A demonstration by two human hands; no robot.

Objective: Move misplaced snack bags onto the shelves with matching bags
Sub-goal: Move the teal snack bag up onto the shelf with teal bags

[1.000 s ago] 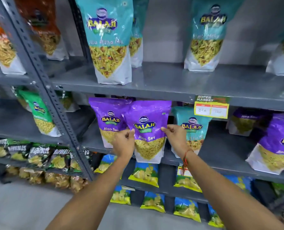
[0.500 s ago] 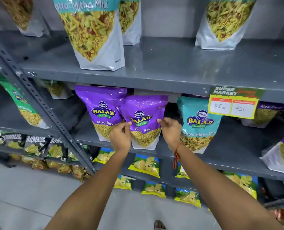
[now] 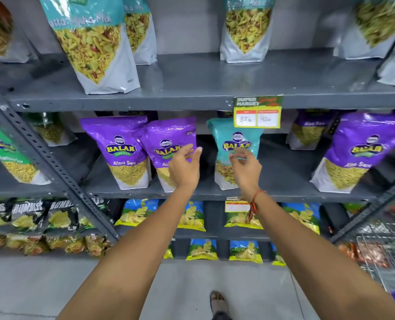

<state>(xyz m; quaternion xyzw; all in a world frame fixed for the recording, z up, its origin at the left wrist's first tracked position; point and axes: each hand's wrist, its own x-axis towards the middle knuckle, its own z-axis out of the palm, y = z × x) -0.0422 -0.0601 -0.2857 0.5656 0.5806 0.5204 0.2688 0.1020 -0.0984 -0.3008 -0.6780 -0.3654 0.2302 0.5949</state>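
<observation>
A teal Balaji mix bag (image 3: 234, 139) stands on the middle shelf (image 3: 282, 185) among purple Aloo Sev bags. My right hand (image 3: 246, 168) is in front of its lower half, fingers spread, empty. My left hand (image 3: 184, 167) hovers open in front of a purple Aloo Sev bag (image 3: 168, 139), which leans on another purple bag (image 3: 120, 144) to its left. More purple bags (image 3: 358, 148) stand at the right. Matching teal mix bags (image 3: 92, 40) stand on the upper shelf (image 3: 192, 77).
A yellow price tag (image 3: 257, 113) hangs from the upper shelf's edge above the teal bag. Blue and yellow chip bags (image 3: 192, 215) fill the lower shelves. A grey slotted upright (image 3: 48, 158) divides the left rack. A wire basket (image 3: 381, 255) is at lower right.
Both hands let go of the purple Aloo Sev bag, which now stands on the shelf. The right hand moved right to the teal bag; the left hand opened.
</observation>
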